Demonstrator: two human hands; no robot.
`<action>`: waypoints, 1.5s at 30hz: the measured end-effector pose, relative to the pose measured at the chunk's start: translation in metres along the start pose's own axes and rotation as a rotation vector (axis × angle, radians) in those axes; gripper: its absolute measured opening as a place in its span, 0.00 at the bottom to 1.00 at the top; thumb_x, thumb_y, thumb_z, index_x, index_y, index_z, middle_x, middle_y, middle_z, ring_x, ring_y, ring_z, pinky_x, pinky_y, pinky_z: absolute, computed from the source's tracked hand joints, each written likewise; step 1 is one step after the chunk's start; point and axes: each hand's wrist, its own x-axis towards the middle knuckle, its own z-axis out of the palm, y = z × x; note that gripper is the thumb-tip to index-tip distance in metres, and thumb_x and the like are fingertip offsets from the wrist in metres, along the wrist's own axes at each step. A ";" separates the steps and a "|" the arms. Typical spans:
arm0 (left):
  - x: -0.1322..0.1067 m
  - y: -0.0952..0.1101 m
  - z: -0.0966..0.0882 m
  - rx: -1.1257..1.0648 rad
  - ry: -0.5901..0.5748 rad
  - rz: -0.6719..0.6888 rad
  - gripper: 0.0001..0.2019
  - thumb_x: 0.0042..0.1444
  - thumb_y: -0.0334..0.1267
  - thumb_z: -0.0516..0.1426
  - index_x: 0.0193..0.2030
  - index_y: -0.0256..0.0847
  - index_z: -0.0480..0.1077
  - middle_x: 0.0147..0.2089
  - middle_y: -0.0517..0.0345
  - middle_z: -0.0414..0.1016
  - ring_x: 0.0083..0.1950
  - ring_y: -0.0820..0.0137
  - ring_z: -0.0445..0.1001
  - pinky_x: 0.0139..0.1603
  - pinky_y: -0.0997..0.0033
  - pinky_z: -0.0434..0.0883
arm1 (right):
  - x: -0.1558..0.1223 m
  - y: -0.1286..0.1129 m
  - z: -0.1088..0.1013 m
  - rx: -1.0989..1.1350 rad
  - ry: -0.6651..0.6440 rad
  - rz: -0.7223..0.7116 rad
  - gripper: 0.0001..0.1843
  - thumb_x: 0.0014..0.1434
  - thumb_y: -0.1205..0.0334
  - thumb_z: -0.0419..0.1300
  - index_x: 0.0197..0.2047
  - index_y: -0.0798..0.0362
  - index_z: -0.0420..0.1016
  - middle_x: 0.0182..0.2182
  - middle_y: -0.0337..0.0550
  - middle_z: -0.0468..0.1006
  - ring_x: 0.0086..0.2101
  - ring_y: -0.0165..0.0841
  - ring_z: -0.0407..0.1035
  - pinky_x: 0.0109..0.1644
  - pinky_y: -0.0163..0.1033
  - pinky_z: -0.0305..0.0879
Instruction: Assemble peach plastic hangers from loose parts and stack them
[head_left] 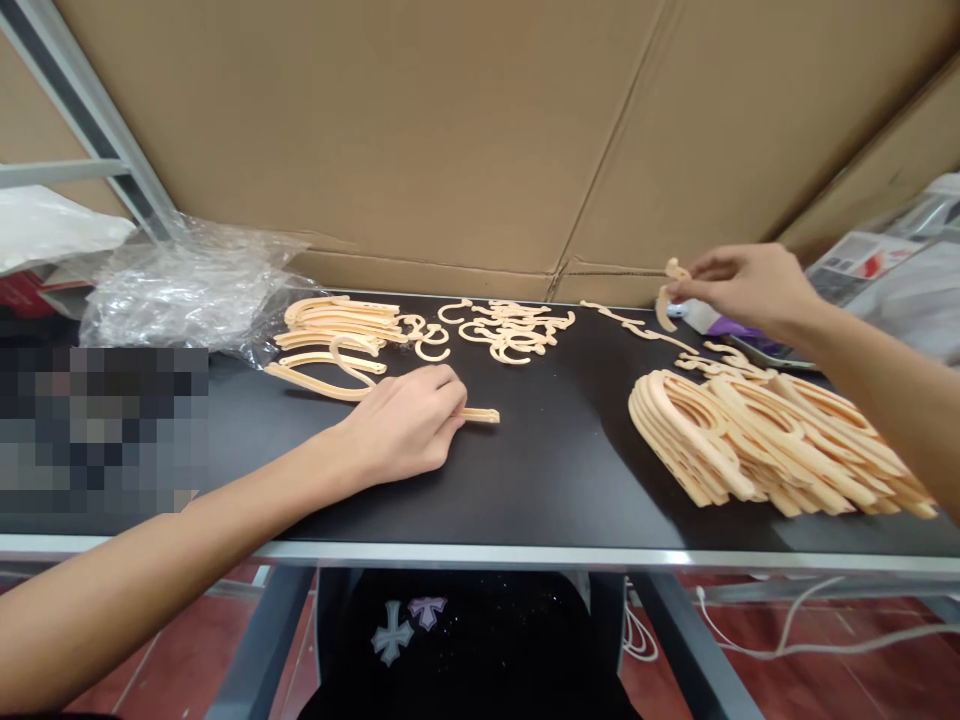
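My left hand (409,420) is gripping a cream strip (481,415) at the counter (525,490), with one end projecting past the knuckles. My right hand (739,288) is pinching a hook piece (663,310) above the far right part of the counter, well apart from the strip. For good control, I am best holding the strip firmly while leaving its exposed end unobstructed, and pinching the hook piece lightly, its thin curve probably being prone to flexing. The strip is showing a slim, straight end; my hand is hiding the remainder. The hook piece is pointing its curve downward. Loose hooks (517,322) are lying beyond my left hand; stacked frames (686,435) are resting at right.
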 end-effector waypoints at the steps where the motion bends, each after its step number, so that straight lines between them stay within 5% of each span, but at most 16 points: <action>1: 0.000 0.001 -0.001 0.024 -0.022 -0.047 0.07 0.64 0.33 0.53 0.36 0.38 0.70 0.41 0.49 0.76 0.38 0.62 0.75 0.35 0.64 0.69 | -0.008 -0.014 -0.002 0.216 -0.017 0.027 0.14 0.59 0.66 0.69 0.47 0.66 0.81 0.39 0.60 0.83 0.33 0.28 0.73 0.41 0.39 0.65; 3: -0.001 0.000 -0.003 0.062 -0.045 -0.107 0.08 0.64 0.32 0.52 0.36 0.38 0.71 0.38 0.50 0.77 0.36 0.61 0.76 0.34 0.64 0.67 | -0.029 -0.047 -0.006 0.498 -0.026 0.029 0.16 0.60 0.68 0.68 0.49 0.68 0.80 0.41 0.63 0.82 0.32 0.27 0.72 0.41 0.39 0.67; 6: -0.002 -0.002 -0.002 0.063 -0.033 -0.109 0.08 0.63 0.32 0.52 0.35 0.38 0.72 0.38 0.50 0.78 0.37 0.60 0.77 0.35 0.64 0.67 | -0.074 -0.098 -0.007 0.709 -0.175 -0.101 0.11 0.62 0.66 0.66 0.46 0.62 0.82 0.31 0.49 0.82 0.30 0.29 0.73 0.39 0.39 0.70; 12: -0.005 -0.011 0.000 0.036 0.012 -0.057 0.08 0.61 0.31 0.53 0.34 0.38 0.72 0.36 0.51 0.79 0.35 0.62 0.77 0.33 0.65 0.66 | -0.161 -0.152 0.015 0.677 -0.609 -0.395 0.12 0.67 0.58 0.60 0.48 0.51 0.82 0.35 0.40 0.81 0.29 0.29 0.72 0.36 0.37 0.69; 15: -0.005 -0.013 -0.001 0.028 0.009 -0.077 0.06 0.58 0.30 0.54 0.33 0.39 0.73 0.35 0.52 0.79 0.35 0.61 0.78 0.32 0.65 0.65 | -0.173 -0.154 0.033 0.574 -0.592 -0.456 0.14 0.67 0.55 0.58 0.49 0.49 0.82 0.38 0.41 0.81 0.34 0.31 0.73 0.39 0.37 0.69; 18: -0.005 -0.013 -0.003 0.035 0.017 -0.115 0.08 0.61 0.36 0.56 0.31 0.39 0.73 0.34 0.52 0.80 0.35 0.60 0.78 0.33 0.65 0.64 | -0.165 -0.143 0.052 0.406 -0.392 -0.573 0.16 0.63 0.53 0.63 0.49 0.52 0.82 0.40 0.45 0.81 0.38 0.35 0.73 0.43 0.40 0.68; 21: -0.005 -0.011 -0.003 0.054 0.012 -0.122 0.16 0.65 0.46 0.56 0.30 0.39 0.73 0.31 0.52 0.79 0.33 0.62 0.77 0.32 0.65 0.62 | -0.153 -0.129 0.066 0.307 -0.255 -0.708 0.15 0.69 0.57 0.56 0.46 0.54 0.82 0.41 0.49 0.82 0.39 0.36 0.74 0.45 0.41 0.67; 26: -0.003 -0.011 -0.003 0.040 -0.006 -0.053 0.16 0.67 0.45 0.55 0.31 0.37 0.73 0.33 0.52 0.79 0.35 0.63 0.76 0.35 0.66 0.65 | -0.149 -0.121 0.065 0.309 -0.393 -0.667 0.15 0.71 0.56 0.52 0.45 0.52 0.79 0.39 0.43 0.83 0.37 0.34 0.74 0.40 0.38 0.63; 30: -0.002 -0.013 -0.002 0.017 -0.020 -0.016 0.14 0.67 0.42 0.55 0.31 0.37 0.72 0.33 0.52 0.77 0.35 0.65 0.75 0.37 0.66 0.66 | -0.148 -0.124 0.056 0.347 -0.509 -0.583 0.12 0.69 0.55 0.53 0.45 0.53 0.74 0.27 0.37 0.78 0.26 0.30 0.66 0.34 0.36 0.57; 34: -0.002 -0.015 -0.003 0.035 -0.014 0.009 0.15 0.68 0.42 0.55 0.31 0.38 0.72 0.32 0.54 0.76 0.33 0.65 0.73 0.35 0.66 0.65 | -0.144 -0.124 0.050 0.338 -0.532 -0.556 0.11 0.67 0.56 0.56 0.37 0.52 0.76 0.31 0.39 0.80 0.31 0.29 0.68 0.36 0.35 0.56; 45: 0.000 -0.020 0.000 0.016 0.010 0.067 0.15 0.68 0.43 0.54 0.30 0.39 0.69 0.30 0.55 0.74 0.31 0.67 0.72 0.33 0.67 0.63 | -0.141 -0.125 0.047 0.213 -0.626 -0.584 0.14 0.66 0.57 0.55 0.38 0.51 0.81 0.32 0.40 0.81 0.32 0.30 0.68 0.37 0.36 0.53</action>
